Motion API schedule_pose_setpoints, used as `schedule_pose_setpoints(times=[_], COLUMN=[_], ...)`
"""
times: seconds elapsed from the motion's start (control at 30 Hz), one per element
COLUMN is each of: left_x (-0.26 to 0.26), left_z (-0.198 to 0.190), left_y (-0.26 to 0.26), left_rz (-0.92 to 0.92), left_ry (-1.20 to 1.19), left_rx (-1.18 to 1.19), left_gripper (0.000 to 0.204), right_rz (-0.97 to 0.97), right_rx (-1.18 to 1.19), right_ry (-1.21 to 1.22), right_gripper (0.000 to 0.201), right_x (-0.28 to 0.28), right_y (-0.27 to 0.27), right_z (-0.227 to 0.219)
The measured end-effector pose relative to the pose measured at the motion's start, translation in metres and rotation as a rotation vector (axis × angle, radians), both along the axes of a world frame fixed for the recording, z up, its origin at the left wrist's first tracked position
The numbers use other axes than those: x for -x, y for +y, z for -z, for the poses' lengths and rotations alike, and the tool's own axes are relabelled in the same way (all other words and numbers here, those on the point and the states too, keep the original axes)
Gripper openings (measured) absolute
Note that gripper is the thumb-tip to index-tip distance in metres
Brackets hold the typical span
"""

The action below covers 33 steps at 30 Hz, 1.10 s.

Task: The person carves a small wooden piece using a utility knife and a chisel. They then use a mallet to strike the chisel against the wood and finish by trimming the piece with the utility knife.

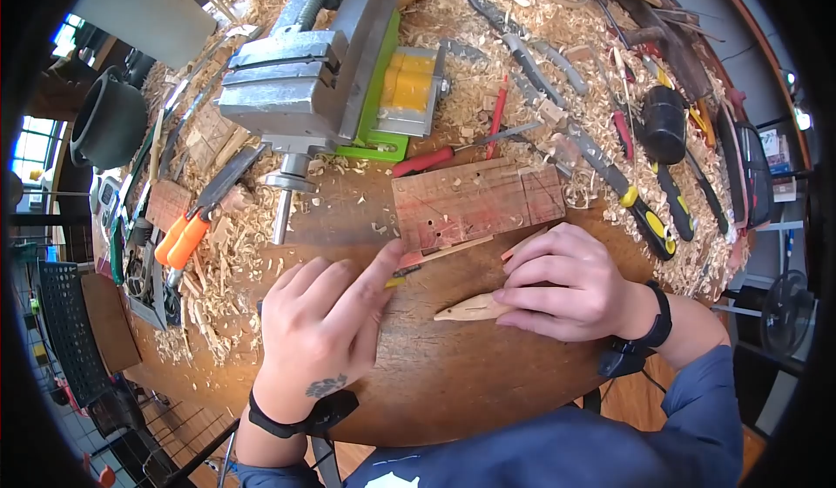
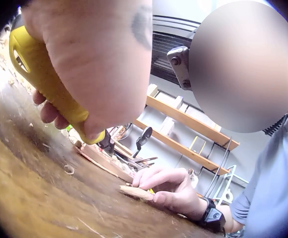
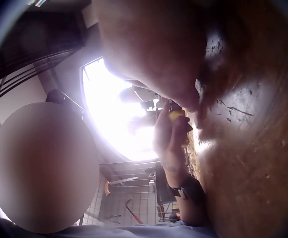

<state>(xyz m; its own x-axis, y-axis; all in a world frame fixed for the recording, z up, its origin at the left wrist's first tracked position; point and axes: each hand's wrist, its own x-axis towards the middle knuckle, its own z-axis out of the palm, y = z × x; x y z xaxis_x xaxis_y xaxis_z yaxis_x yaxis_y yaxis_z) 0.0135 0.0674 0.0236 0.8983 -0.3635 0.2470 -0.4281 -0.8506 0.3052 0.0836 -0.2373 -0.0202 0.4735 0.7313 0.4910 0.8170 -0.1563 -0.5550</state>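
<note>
My left hand (image 1: pixel 326 314) grips a yellow utility knife (image 2: pixel 49 79), its thick handle lying along the palm in the left wrist view. In the head view that hand hides most of the knife, and the index fingertip lies right at the near left corner of a reddish wooden block (image 1: pixel 479 201). My right hand (image 1: pixel 566 283) pinches a small pale carved piece of wood (image 1: pixel 466 309) with a pointed end and a dark dot, low over the table. A slim red-ended stick (image 1: pixel 522 244) shows by the right fingers.
A metal vise (image 1: pixel 287 87) on a green base stands at the back left among wood shavings. Orange-handled tools (image 1: pixel 183 237) lie left. A red-handled screwdriver (image 1: pixel 424 161) lies behind the block. At right are a yellow-and-black-handled knife (image 1: pixel 649 222) and a black mallet (image 1: pixel 664 122).
</note>
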Motion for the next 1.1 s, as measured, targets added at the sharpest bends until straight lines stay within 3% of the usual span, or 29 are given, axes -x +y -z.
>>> schedule_pose_setpoints(times=[0.17, 0.3, 0.53, 1.1], left_x=[-0.0013, -0.0021, -0.0023, 0.0029], left_z=[0.0001, -0.0012, 0.0016, -0.0055], left_y=[-0.0017, -0.0020, -0.0033, -0.0075], left_rz=[-0.009, 0.001, -0.024, 0.107], left_ry=[0.011, 0.032, 0.024, 0.033], left_rx=[0.064, 0.051, 0.064, 0.052], left_gripper=[0.043, 0.035, 0.036, 0.038], right_rz=[-0.019, -0.007, -0.001, -0.001], right_rx=[0.021, 0.046, 0.036, -0.041], right_ry=[-0.010, 0.002, -0.007, -0.024], right_gripper=[0.031, 0.023, 0.022, 0.026], right_x=[-0.0006, -0.0005, -0.0004, 0.0006], right_y=[-0.0002, 0.0002, 0.0010, -0.0007], right_z=[0.0051, 0.0013, 0.0011, 0.0025])
